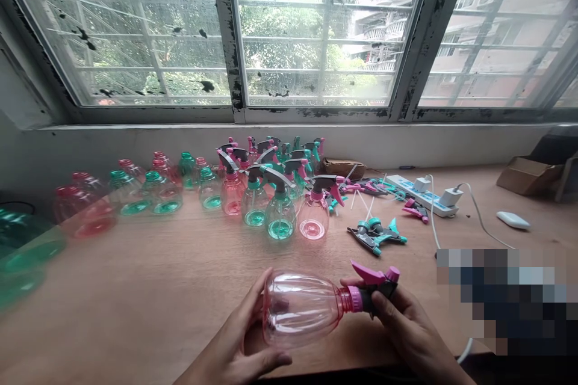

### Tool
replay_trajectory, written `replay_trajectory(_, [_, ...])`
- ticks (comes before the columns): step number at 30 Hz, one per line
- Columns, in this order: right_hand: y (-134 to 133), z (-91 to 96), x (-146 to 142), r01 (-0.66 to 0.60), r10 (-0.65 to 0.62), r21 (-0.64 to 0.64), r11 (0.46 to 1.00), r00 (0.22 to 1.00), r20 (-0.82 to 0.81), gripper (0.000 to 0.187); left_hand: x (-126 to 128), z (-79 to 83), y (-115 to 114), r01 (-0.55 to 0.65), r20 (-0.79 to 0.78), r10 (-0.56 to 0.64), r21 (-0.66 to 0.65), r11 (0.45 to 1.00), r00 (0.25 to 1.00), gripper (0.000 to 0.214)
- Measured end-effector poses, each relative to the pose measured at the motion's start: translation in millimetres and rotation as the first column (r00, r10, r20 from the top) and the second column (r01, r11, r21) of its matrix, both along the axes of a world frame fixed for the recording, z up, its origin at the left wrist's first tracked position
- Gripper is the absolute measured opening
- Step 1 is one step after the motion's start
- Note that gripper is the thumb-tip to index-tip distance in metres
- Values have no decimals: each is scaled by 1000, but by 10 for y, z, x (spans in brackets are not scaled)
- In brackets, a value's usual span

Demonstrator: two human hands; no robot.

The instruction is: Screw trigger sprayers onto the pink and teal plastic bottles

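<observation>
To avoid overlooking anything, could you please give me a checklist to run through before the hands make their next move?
1. Left hand at the base end of the pink bottle: ok.
2. Right hand gripping the spray head: ok.
3. Pink collar at the bottle's neck: ok.
4. Collar fully tightened: cannot tell.
5. Bottle upright: not ok, held on its side.
6. Nearest standing pink spray bottle apart from both hands: ok.
</observation>
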State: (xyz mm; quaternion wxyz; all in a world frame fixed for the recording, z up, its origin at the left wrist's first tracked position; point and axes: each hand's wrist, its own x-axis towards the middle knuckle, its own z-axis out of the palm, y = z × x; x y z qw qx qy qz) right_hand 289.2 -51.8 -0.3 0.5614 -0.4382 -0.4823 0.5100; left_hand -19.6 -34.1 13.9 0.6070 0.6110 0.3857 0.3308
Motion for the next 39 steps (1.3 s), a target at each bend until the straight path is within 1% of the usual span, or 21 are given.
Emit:
replay_trajectory(3, [-4, 14, -6, 4, -4, 7, 1000, 1000, 5, 43, 13, -5, 5, -13, -20, 14, 89, 996, 1000, 97])
replay_trajectory(6, [-6, 20, -8, 8, -8, 5, 1000, 1000, -5, 44, 23, -8, 11, -8, -24, 11, 120, 993, 1000, 94])
replay_trajectory(9, [-4, 15, -7, -13, 13, 1, 1000, 1000, -25, 42, 25, -8, 5, -13, 19, 12, 82, 997, 1000, 99])
replay_trajectory(11, [-2, 8, -4, -30, 30, -1, 1000, 999, -34, 41, 25, -5, 0, -4, 67, 2, 27, 1000, 998, 98])
replay_trajectory(13, [0, 3, -2, -36, 36, -3, 999, 999, -39, 40, 24, 2, 0, 8, 108, -8, 2, 1000, 994, 96])
replay_trajectory(15, [2, 0, 0, -32, 32, -5, 999, 999, -40, 40, 19, 13, 9, 17, 109, -18, 13, 1000, 994, 95])
replay_trajectory(19, [10, -13, 12, -39, 39, 1, 999, 999, -32, 39, 9, 27, 42, 39, 4, -40, 51, 998, 999, 92])
replay_trajectory(22, [19, -29, 27, -46, 46, 1, 999, 999, -10, 39, 13, 16, 53, 47, -25, -45, 110, 993, 999, 97])
replay_trajectory(24, [21, -34, 33, -47, 47, 7, 999, 999, 6, 40, 19, 9, 44, 32, -12, -31, 122, 992, 999, 102])
replay_trajectory(26, [18, -27, 31, -41, 41, 13, 999, 999, 21, 41, 21, 13, 28, 21, 25, -24, 98, 995, 999, 103])
replay_trajectory(28, [11, -14, 23, -34, 34, 13, 999, 999, 28, 42, 20, 26, 14, 31, 68, -35, 63, 998, 997, 97])
replay_trajectory(30, [8, -9, 18, -24, 23, 11, 1000, 999, 23, 42, 15, 35, 10, 51, 81, -56, 55, 997, 995, 91])
replay_trajectory(32, [18, -19, 21, -25, 25, 12, 1000, 1000, 7, 41, 6, 30, 18, 56, 55, -60, 71, 996, 997, 89])
replay_trajectory(37, [65, -72, 53, -41, 41, 5, 999, 999, -1, 39, -21, -33, 53, 68, -104, -51, 169, 983, 993, 88])
replay_trajectory(39, [69, -81, 61, -56, 56, 7, 998, 998, 8, 37, -26, -54, 60, 69, -119, -48, 178, 982, 992, 90])
